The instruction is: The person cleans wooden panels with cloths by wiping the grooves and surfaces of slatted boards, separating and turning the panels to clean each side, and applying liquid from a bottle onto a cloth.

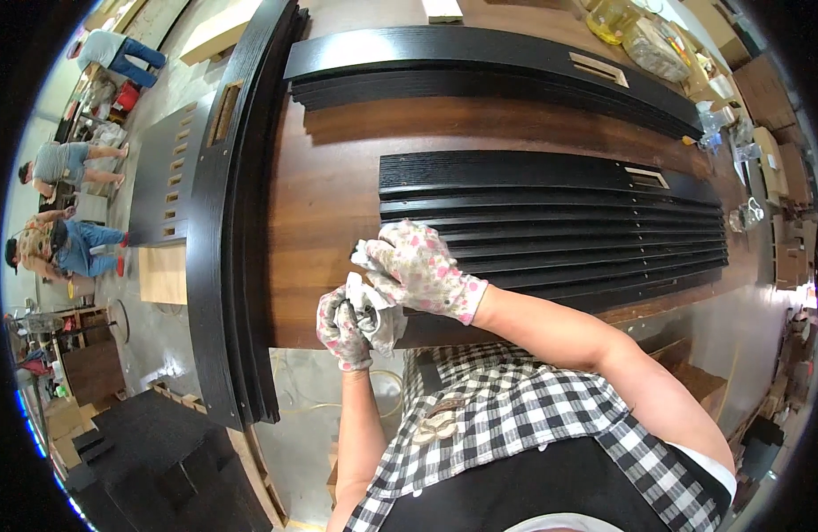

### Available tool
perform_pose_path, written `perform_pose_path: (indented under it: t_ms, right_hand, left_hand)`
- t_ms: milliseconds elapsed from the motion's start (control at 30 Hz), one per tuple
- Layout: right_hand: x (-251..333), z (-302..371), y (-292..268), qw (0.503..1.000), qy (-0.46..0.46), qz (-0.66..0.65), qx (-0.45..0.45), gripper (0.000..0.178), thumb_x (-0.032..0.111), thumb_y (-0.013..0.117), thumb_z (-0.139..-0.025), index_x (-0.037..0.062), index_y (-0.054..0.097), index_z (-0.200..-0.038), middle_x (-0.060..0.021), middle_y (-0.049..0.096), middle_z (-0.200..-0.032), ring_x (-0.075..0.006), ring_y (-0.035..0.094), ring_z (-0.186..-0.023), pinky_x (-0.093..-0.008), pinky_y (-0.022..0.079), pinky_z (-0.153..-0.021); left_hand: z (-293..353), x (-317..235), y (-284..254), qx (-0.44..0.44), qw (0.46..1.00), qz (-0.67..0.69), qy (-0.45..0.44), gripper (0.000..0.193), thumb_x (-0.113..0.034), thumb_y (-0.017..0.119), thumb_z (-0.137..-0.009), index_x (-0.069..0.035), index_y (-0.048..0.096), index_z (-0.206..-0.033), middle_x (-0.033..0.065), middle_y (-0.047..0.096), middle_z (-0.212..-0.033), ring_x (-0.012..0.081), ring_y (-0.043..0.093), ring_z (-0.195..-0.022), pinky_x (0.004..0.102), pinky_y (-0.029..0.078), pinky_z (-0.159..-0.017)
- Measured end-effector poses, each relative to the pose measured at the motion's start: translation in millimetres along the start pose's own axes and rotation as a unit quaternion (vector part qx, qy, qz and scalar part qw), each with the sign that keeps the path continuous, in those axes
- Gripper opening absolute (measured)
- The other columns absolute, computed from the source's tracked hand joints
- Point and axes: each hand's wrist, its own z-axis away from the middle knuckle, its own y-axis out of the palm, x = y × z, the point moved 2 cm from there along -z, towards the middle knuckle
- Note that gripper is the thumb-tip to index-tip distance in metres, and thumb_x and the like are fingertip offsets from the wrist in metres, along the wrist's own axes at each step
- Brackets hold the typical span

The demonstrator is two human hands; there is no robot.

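Note:
Both my hands wear white gloves with a pink floral print, close together over the near edge of a brown wooden table [316, 213]. My left hand [338, 330] is closed round a crumpled white and grey rag [378, 324], bunched toward my body. Just above and to its right, my right hand [419, 270] pinches a small folded white cloth [363, 255]; whether it joins the rag cannot be made out. My right hand overlaps the left end of a row of black slatted boards [551, 222], whose top one has a slot near its right end.
A stack of long black boards [444, 53] lies along the table's far side. More black boards [218, 266] stand across the left end. Clear plastic bottles [712, 120] and a yellow jar [611, 22] sit at far right. Several people work at far left.

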Motion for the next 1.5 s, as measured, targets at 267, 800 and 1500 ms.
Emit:
perform_pose_path:
  t_ms: [267,800,1500]
  right_hand:
    - [-22.2,39.8,-24.8,0.987,0.007,0.102,-0.122,0.024,0.027,0.062,-0.081,0.0158,0.059,-0.101,-0.0056,0.055,-0.085,-0.0212,0.055,-0.078,-0.0354,0.044,-0.063]
    - [-83.4,172.1,-147.7,0.909,0.182,0.281,-0.248,0.010,0.025,0.061,-0.087,0.0148,0.061,-0.088,-0.0039,0.053,-0.069,-0.0174,0.051,-0.061,-0.0332,0.044,-0.054]
    - [-153.1,272.2,-237.6,0.887,0.278,0.301,-0.212,0.012,0.025,0.057,-0.086,0.0136,0.061,-0.083,-0.0033,0.050,-0.066,-0.0164,0.048,-0.063,-0.0339,0.042,-0.053]
  left_hand:
    - [-3.6,4.2,3.0,0.022,0.999,-0.022,0.037,0.017,-0.003,0.051,-0.082,0.003,0.062,-0.093,0.0119,0.063,-0.094,0.0222,0.059,-0.088,0.0344,0.047,-0.082]
    - [-9.7,5.5,9.5,0.085,0.996,0.010,-0.023,0.021,-0.010,0.049,-0.083,0.004,0.060,-0.093,0.0105,0.062,-0.092,0.0199,0.059,-0.086,0.0335,0.047,-0.081]
    - [-17.0,7.6,-21.4,-0.099,0.982,0.042,-0.154,0.031,-0.016,0.049,-0.090,-0.007,0.050,-0.120,0.0149,0.060,-0.114,0.0278,0.062,-0.094,0.0406,0.055,-0.080]
